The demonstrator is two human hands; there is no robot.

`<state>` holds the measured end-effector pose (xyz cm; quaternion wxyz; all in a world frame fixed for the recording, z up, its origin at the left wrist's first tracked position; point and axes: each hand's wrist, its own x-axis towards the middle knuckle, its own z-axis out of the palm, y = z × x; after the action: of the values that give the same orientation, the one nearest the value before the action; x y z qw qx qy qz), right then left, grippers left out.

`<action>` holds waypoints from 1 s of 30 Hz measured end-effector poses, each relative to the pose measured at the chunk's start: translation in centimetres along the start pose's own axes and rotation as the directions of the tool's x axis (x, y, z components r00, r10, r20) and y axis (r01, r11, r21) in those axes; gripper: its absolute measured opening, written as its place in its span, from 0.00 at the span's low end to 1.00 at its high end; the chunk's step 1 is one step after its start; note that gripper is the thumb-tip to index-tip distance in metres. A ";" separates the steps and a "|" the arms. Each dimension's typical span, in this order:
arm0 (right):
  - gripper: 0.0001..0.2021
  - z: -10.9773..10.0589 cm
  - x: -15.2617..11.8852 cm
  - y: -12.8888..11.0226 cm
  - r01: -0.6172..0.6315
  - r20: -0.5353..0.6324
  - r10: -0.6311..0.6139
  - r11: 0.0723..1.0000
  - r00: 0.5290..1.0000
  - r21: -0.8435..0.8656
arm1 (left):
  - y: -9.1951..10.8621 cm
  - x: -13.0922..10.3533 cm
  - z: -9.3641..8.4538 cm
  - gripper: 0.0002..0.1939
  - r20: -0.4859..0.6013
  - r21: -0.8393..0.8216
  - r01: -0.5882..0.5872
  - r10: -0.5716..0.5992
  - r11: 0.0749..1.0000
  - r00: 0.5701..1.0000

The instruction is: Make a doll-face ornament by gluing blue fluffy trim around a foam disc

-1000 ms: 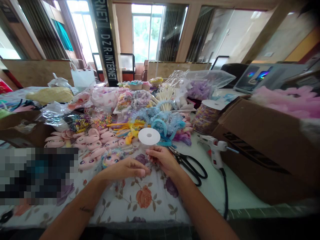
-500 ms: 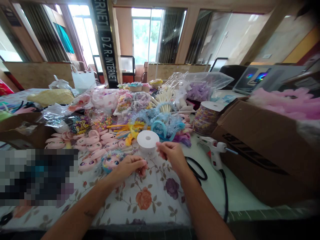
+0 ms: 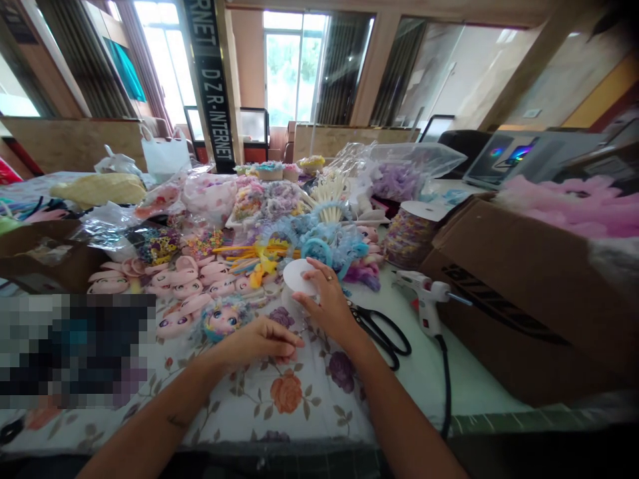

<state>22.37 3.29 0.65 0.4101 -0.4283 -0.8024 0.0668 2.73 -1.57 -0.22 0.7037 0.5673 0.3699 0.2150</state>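
Note:
My right hand (image 3: 327,306) has its fingers and thumb on a white spool (image 3: 294,274) that stands on the floral tablecloth, gripping it at the top and near side. My left hand (image 3: 262,342) is closer to me, just above the cloth, its fingers pressed together in a pinch. Whatever it may hold is too fine to make out. Beside its wrist lies a doll face with blue and yellow hair (image 3: 223,319). Several bare doll faces (image 3: 187,287) with rabbit-like ears lie behind it. Black-handled scissors (image 3: 394,339) rest right of my right hand.
A white glue gun (image 3: 428,299) with a black cord lies at the right, against a cardboard box (image 3: 504,299). A large spool of multicoloured yarn (image 3: 412,236) stands behind it. Blue trims (image 3: 324,243) and bagged craft pieces crowd the back. Another box (image 3: 44,256) is at left.
My right hand has moved from beside the spool onto its top, and the spool has shifted slightly right. More of the scissors shows now. My left hand has moved a little right.

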 end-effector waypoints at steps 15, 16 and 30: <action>0.22 1.6 0.9 -0.7 -0.030 -0.072 0.049 0.969 0.996 0.245 | 0.9 -0.6 -0.3 0.30 0.069 -0.223 -0.138 0.157 0.965 0.985; 0.22 1.3 0.9 -0.6 -0.039 -0.101 0.067 0.965 0.993 0.259 | 0.9 -0.7 -0.3 0.29 0.065 -0.218 -0.145 0.162 0.965 0.985; 0.18 -7.2 -10.7 3.3 -0.436 -0.004 0.517 0.717 0.856 -0.544 | 1.2 -0.7 -0.9 0.28 0.017 -0.231 -0.159 0.167 0.960 0.986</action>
<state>32.76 -4.33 -2.54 0.1849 -0.7098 -0.6794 -0.0204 1.73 -1.12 1.04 0.7507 0.5147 0.2821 0.3031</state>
